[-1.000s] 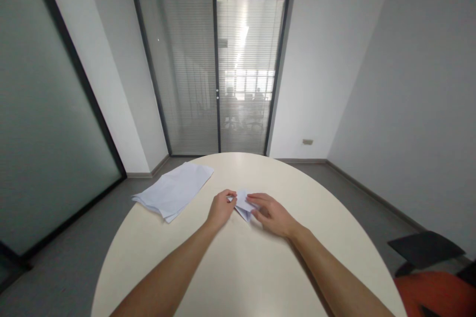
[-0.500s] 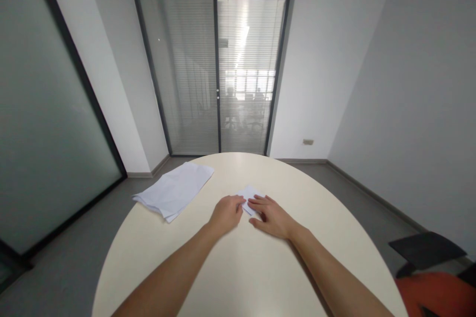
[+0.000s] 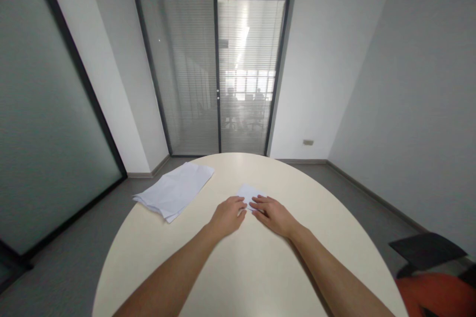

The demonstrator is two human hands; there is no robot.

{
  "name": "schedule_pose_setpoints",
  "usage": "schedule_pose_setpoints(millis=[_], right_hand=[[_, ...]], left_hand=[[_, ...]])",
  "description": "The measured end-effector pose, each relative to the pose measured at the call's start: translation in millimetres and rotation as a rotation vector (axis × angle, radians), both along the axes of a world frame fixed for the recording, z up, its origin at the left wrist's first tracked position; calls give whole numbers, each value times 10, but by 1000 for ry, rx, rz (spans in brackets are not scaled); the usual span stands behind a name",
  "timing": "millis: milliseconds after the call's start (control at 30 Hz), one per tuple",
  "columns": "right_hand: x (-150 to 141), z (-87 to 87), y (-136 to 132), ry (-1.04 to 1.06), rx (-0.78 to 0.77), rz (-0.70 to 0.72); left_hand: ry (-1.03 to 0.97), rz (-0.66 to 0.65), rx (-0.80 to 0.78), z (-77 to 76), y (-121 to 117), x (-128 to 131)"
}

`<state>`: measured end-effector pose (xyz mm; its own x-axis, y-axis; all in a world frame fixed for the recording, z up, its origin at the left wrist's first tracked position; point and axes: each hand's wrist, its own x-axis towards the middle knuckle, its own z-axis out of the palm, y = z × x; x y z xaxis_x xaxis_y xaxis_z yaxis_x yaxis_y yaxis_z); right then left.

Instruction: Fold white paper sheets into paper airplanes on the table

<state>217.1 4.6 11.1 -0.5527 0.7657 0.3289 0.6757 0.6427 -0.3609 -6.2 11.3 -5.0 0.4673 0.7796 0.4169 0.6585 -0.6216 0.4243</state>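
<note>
A small piece of folded white paper (image 3: 247, 192) lies on the round cream table (image 3: 238, 267), straight ahead of me. My left hand (image 3: 227, 215) holds its left side, fingertips on top and thumb at the near edge. On the opposite side my right hand (image 3: 273, 214) grips the same paper, with its fingers over the upper face and its thumb at the near edge. Both hands are closed about it, palms down and close together. The fingers cover the paper's lower corners, so its folds cannot be made out.
A loose stack of creased white paper sheets (image 3: 178, 188) rests at the table's left edge, partly overhanging. To the lower right stands a chair with a red seat (image 3: 439, 292) and black armrest (image 3: 427, 250). Beyond the table is a glass partition with blinds (image 3: 217, 74).
My right thumb has moved up and in to the paper's near edge. The left thumb has shifted slightly, and the paper's near corner no longer shows between the hands.
</note>
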Motion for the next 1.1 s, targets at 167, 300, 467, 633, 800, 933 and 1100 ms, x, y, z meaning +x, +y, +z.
schedule_pose_setpoints(millis=[167, 300, 467, 633, 800, 933, 1100], right_hand=[[-56, 109, -68, 27, 10, 53], [-101, 138, -105, 92, -59, 65], [-80, 52, -67, 88, -26, 34], [-63, 31, -23, 44, 10, -48], [-43, 22, 20, 42, 12, -111], [13, -83, 75, -17, -26, -66], [65, -149, 88, -114, -116, -129]], left_hand=[[60, 3, 67, 81, -31, 26], [73, 16, 45, 127, -61, 41], [-18, -17, -11, 34, -34, 17], [-28, -28, -31, 4, -14, 12], [69, -181, -19, 112, -86, 19], [107, -260, -10, 177, -135, 14], [123, -257, -2, 188, -167, 27]])
